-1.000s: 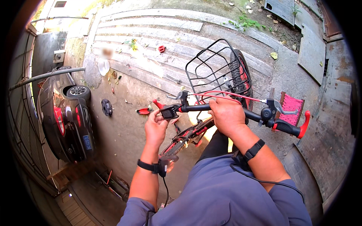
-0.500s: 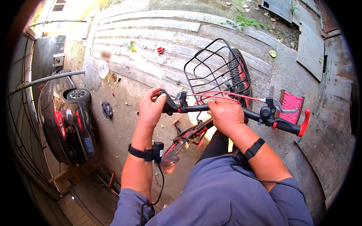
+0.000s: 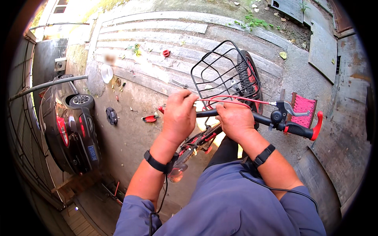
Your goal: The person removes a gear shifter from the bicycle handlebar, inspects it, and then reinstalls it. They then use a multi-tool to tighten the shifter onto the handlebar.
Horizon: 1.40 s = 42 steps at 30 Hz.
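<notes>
My left hand [image 3: 179,114] is closed over the left end of the bicycle's black handlebar [image 3: 205,113], hiding the black fitting there and whatever its fingers grip. My right hand [image 3: 235,120] wraps the middle of the bar, beside the red cables [image 3: 232,96]. At the right end sit a brake lever [image 3: 300,113], a round black piece [image 3: 276,116] and a grip with a red bar end [image 3: 317,129]. The wire basket [image 3: 215,67] and front wheel [image 3: 252,74] lie beyond the bar; the red-and-black frame [image 3: 201,139] runs below it.
A dark car [image 3: 69,126] stands at left. Tools [image 3: 179,84], a dark object [image 3: 111,116] and red pieces [image 3: 149,118] lie on the concrete [image 3: 130,149]. A pink mesh piece [image 3: 302,103] is at right, near metal sheets [image 3: 342,118]; long slabs [image 3: 149,26] lie ahead.
My left hand first rose to the black fitting at the bar's left end, then moved rightward over it, now covering it. My right hand has stayed on the bar.
</notes>
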Each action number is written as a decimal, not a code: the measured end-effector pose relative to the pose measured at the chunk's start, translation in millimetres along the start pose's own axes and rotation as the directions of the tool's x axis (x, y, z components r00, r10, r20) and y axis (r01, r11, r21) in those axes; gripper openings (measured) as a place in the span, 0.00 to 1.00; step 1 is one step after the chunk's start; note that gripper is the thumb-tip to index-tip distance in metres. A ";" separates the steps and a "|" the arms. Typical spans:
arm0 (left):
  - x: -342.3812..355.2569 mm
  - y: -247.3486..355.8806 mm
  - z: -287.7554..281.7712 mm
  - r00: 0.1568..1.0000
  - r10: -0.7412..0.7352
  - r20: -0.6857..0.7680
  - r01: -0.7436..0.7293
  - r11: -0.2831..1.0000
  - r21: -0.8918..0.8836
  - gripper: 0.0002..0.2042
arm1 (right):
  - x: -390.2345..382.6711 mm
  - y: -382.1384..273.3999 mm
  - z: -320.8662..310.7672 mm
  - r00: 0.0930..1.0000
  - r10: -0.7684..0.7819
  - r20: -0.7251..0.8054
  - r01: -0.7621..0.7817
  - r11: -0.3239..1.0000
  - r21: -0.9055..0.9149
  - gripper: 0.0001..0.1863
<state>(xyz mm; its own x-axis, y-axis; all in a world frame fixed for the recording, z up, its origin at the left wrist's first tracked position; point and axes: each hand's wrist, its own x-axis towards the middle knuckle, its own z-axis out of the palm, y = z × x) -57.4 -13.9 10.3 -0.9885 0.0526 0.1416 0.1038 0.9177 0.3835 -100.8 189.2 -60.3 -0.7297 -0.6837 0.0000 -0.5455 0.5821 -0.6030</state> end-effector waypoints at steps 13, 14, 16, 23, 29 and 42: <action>-27.9 -16.2 2.7 0.916 -0.380 0.127 0.398 0.897 -0.190 0.25 | -2.2 -1.5 -5.3 0.997 0.022 0.073 -0.021 1.000 -0.019 0.12; -29.2 -19.9 4.8 0.900 -0.430 0.078 0.436 0.873 -0.217 0.24 | -2.0 -2.0 -5.3 0.997 0.024 0.078 -0.022 0.999 -0.023 0.12; -21.5 -18.5 -1.0 0.869 -0.494 -0.038 0.468 0.843 -0.268 0.22 | -1.7 -2.8 -6.0 0.996 0.028 0.089 -0.026 0.999 -0.030 0.12; -45.0 -42.6 -16.6 0.577 -0.793 0.197 0.473 0.128 -0.872 0.18 | 2.4 -4.5 -6.5 0.989 0.037 0.146 -0.027 0.997 -0.069 0.11; -97.1 -22.9 -8.5 0.364 -0.862 0.353 0.405 -0.195 -0.893 0.18 | 8.5 -7.5 -7.0 0.988 0.018 0.155 -0.002 0.995 -0.101 0.11; -153.6 -10.7 29.6 0.223 -0.815 0.535 0.332 -0.452 -0.828 0.16 | 14.5 -8.2 -3.2 0.985 -0.010 0.175 0.032 0.992 -0.123 0.10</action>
<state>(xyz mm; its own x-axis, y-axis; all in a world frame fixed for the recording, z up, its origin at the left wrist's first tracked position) 90.0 -20.1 -42.6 -0.3638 -0.5259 -0.7688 -0.2845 -0.7232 0.6293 -108.2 175.9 -52.8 -0.6405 -0.7563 -0.1334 -0.6155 0.6094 -0.4998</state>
